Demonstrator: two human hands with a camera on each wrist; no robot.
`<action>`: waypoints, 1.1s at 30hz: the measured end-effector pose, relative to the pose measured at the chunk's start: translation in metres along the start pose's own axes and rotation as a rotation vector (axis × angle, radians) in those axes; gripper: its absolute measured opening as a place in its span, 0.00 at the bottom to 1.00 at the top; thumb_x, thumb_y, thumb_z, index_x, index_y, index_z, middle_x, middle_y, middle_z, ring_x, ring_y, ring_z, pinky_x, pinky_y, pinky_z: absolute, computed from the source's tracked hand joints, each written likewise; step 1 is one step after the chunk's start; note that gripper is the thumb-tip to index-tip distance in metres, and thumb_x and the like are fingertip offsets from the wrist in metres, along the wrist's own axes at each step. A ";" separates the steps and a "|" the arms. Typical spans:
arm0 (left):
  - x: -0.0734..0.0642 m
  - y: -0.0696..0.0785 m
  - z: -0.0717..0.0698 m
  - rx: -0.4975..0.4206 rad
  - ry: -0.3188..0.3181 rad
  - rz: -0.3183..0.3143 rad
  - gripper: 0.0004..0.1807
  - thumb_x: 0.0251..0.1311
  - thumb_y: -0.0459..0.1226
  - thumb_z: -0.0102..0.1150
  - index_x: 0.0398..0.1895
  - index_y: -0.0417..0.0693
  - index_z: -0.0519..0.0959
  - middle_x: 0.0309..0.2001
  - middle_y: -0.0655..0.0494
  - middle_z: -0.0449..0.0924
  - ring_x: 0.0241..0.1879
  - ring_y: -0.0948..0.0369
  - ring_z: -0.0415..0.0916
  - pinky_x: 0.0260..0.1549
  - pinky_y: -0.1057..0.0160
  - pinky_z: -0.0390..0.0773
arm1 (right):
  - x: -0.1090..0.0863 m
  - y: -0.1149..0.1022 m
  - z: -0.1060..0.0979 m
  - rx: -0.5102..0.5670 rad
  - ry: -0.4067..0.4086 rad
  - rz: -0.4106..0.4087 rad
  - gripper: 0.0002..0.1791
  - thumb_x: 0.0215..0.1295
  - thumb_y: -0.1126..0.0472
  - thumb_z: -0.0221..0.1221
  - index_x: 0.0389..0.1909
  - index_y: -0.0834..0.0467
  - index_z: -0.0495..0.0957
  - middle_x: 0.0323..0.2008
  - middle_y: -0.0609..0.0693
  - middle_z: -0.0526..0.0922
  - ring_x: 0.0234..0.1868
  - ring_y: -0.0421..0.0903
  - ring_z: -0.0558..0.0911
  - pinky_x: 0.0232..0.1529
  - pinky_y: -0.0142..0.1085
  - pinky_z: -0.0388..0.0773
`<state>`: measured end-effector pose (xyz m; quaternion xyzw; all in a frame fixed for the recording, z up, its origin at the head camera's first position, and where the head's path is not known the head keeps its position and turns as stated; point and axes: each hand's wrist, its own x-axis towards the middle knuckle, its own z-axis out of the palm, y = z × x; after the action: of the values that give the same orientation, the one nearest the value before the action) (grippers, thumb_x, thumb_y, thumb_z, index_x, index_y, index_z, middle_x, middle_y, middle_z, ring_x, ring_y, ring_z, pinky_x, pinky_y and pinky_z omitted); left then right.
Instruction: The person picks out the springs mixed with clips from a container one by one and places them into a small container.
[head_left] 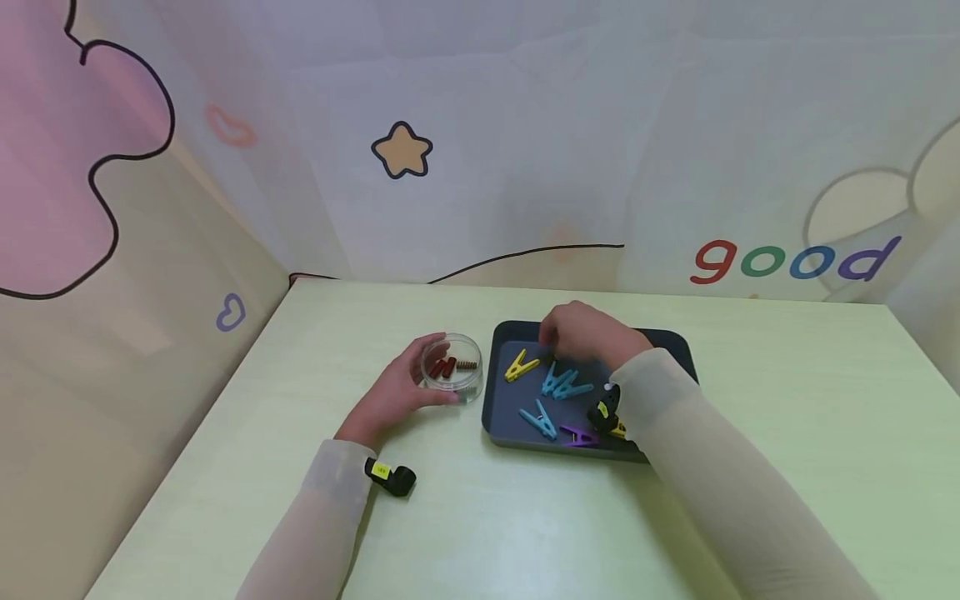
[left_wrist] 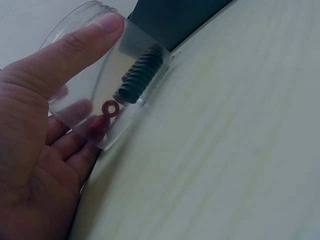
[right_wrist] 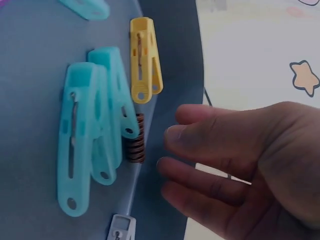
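Observation:
My left hand (head_left: pixel 401 386) holds a clear round jar (head_left: pixel 474 350) at the left side of the tray, thumb on one side and fingers round the other. Inside lie red springs (left_wrist: pixel 99 128), a dark green spring (left_wrist: pixel 141 75) and a brown coil spring (head_left: pixel 467 365). Over the far part of the dark tray (head_left: pixel 491 417) is my right hand (head_left: pixel 588 333), its fingers loosely bent with nothing between them. Near its fingertips, a brown spring (right_wrist: pixel 136 145) lies by the tray wall, partly covered by light-blue clothespins (right_wrist: pixel 75 145).
In the tray lie a yellow clothespin (head_left: pixel 520 367), another light-blue clothespin (head_left: pixel 539 420) and a purple clothespin (head_left: pixel 579 437). A grey clothespin (right_wrist: pixel 121 227) shows near the wall in the right wrist view. A printed backdrop (head_left: pixel 480 167) stands behind the pale table (head_left: pixel 450 517).

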<state>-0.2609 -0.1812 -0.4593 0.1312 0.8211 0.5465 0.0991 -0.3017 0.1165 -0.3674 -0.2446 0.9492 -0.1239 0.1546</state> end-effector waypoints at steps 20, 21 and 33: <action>0.000 -0.001 0.002 0.009 0.015 -0.024 0.51 0.39 0.44 0.80 0.68 0.74 0.60 0.69 0.65 0.66 0.72 0.60 0.60 0.72 0.53 0.59 | 0.006 0.002 0.016 -0.044 -0.024 -0.031 0.15 0.63 0.75 0.53 0.41 0.57 0.84 0.39 0.51 0.84 0.39 0.47 0.78 0.49 0.42 0.81; 0.000 -0.001 0.002 0.008 0.015 -0.023 0.51 0.39 0.44 0.80 0.68 0.74 0.60 0.69 0.65 0.66 0.72 0.59 0.60 0.72 0.52 0.59 | 0.006 0.002 0.017 -0.046 -0.026 -0.027 0.15 0.63 0.75 0.53 0.42 0.57 0.84 0.39 0.51 0.84 0.39 0.47 0.78 0.48 0.42 0.81; 0.001 -0.001 0.002 0.004 0.018 -0.035 0.51 0.39 0.43 0.80 0.67 0.74 0.60 0.69 0.66 0.66 0.72 0.61 0.60 0.72 0.52 0.59 | 0.004 0.002 0.018 -0.089 -0.025 -0.022 0.15 0.63 0.75 0.53 0.43 0.58 0.83 0.40 0.52 0.84 0.39 0.47 0.78 0.46 0.41 0.81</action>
<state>-0.2607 -0.1793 -0.4610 0.1122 0.8254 0.5440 0.1012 -0.2991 0.1132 -0.3857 -0.2631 0.9490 -0.0802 0.1541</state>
